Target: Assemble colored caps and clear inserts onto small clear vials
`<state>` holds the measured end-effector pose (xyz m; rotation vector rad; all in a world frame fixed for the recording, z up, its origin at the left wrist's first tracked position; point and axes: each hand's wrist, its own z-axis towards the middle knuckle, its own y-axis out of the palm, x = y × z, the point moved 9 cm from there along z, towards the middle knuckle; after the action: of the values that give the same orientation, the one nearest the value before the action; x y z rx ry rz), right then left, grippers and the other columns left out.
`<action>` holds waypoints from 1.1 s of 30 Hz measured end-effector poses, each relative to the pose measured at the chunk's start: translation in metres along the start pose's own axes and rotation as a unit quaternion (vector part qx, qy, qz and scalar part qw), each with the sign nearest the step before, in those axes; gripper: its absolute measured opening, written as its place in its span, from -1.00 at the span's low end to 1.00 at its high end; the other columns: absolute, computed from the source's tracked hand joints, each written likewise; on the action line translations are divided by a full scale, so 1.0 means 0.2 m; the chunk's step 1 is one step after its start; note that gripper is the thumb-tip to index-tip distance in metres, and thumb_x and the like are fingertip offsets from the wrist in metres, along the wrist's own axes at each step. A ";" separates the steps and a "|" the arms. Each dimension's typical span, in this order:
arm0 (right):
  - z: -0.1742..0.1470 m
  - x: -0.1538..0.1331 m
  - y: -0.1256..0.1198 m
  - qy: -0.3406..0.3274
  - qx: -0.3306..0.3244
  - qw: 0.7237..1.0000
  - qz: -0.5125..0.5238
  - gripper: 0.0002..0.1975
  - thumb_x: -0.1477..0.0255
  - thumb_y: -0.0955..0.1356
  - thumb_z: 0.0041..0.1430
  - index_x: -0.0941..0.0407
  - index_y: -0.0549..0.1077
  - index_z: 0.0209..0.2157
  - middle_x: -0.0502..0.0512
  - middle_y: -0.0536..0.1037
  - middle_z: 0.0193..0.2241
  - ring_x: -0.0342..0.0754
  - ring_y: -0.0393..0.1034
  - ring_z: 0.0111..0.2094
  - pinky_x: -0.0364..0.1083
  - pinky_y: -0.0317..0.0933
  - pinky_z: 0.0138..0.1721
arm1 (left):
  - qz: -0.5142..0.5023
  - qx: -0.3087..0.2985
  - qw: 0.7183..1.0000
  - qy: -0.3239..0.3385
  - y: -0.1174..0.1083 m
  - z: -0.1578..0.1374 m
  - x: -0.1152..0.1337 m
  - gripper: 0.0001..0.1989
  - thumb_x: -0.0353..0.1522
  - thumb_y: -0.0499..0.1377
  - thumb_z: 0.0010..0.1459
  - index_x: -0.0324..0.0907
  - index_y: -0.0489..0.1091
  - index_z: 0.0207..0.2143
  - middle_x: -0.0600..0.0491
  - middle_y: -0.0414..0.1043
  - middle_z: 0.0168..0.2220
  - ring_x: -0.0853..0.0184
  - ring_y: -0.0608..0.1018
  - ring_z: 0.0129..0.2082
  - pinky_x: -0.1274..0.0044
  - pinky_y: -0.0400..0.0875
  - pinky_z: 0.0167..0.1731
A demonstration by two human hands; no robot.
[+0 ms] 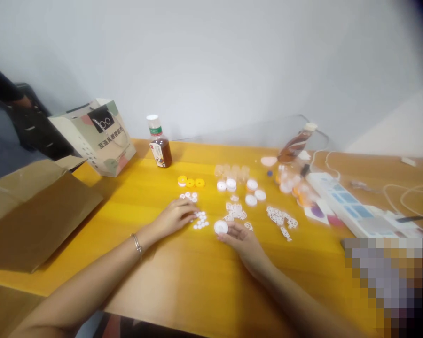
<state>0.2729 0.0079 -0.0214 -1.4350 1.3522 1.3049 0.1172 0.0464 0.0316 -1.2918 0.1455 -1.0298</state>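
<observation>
A round white cap-like disc [221, 227] is pinched between the thumb and fingers of my right hand [246, 243], its flat face turned up toward me. My left hand [176, 216] rests low over the table, fingers bent and slightly apart. Its fingertips touch the edge of a cluster of small white pieces [202, 220]. More small white pieces [188, 196] lie just beyond it. Behind my right hand is a pile of white openwork pieces [235, 211], with another such group [281, 217] to its right.
Yellow rings [190, 182], white round caps [251, 200] and clear cups [231, 171] stand farther back. A bottle of brown liquid [161, 149], a paper bag [102, 136] and a cardboard box [38, 216] are left. On the right are a tilted bottle [296, 144], a power strip [352, 204] and cables.
</observation>
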 end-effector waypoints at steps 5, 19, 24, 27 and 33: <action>0.00 0.03 0.01 0.037 -0.008 0.998 0.053 -0.70 0.29 0.45 -0.19 0.14 0.47 -0.37 0.09 0.56 -0.40 -0.06 0.44 -0.38 0.00 0.29 -0.17 | 0.050 -0.011 0.998 0.025 0.02 0.00 0.02 -0.82 -0.35 0.04 0.15 -0.10 0.43 -0.26 0.03 0.39 -0.28 0.36 0.42 -0.27 0.51 0.27 -0.23; -0.02 0.04 0.02 0.084 0.009 0.991 0.104 -0.76 0.33 0.46 -0.21 0.16 0.52 -0.45 0.08 0.57 -0.43 -0.09 0.46 -0.39 -0.05 0.31 -0.15 | -0.048 0.063 0.997 0.020 -0.03 0.01 0.05 -0.86 -0.37 0.07 0.12 -0.20 0.40 -0.32 0.00 0.43 -0.33 0.38 0.43 -0.30 0.49 0.28 -0.24; 0.00 0.06 0.04 0.095 0.007 0.991 0.092 -0.74 0.31 0.48 -0.26 0.17 0.52 -0.48 0.06 0.57 -0.49 -0.10 0.45 -0.43 -0.06 0.31 -0.18 | -0.226 0.060 0.971 -0.053 0.02 0.01 0.12 -0.84 -0.35 0.07 0.12 -0.25 0.39 -0.36 -0.01 0.41 -0.33 0.39 0.44 -0.30 0.53 0.33 -0.27; 0.01 0.07 0.04 0.103 -0.002 0.993 0.065 -0.69 0.27 0.49 -0.32 0.16 0.53 -0.49 0.07 0.57 -0.49 -0.09 0.45 -0.44 -0.04 0.31 -0.19 | -0.255 0.035 0.963 -0.081 0.06 0.02 0.17 -0.82 -0.33 0.07 0.13 -0.25 0.39 -0.38 0.01 0.39 -0.36 0.40 0.43 -0.33 0.54 0.33 -0.28; -0.01 0.04 0.06 0.083 -0.005 0.996 0.036 -0.72 0.24 0.47 -0.29 0.12 0.53 -0.49 0.02 0.57 -0.49 -0.10 0.44 -0.45 -0.04 0.29 -0.19 | -0.252 0.019 0.965 -0.076 0.08 0.04 0.19 -0.84 -0.34 0.08 0.11 -0.23 0.40 -0.40 0.02 0.36 -0.35 0.40 0.42 -0.32 0.51 0.31 -0.23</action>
<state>0.2608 0.0035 -0.0270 -1.5429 1.5205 1.2608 0.1522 0.0238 0.0383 -1.4020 -0.3370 -1.3459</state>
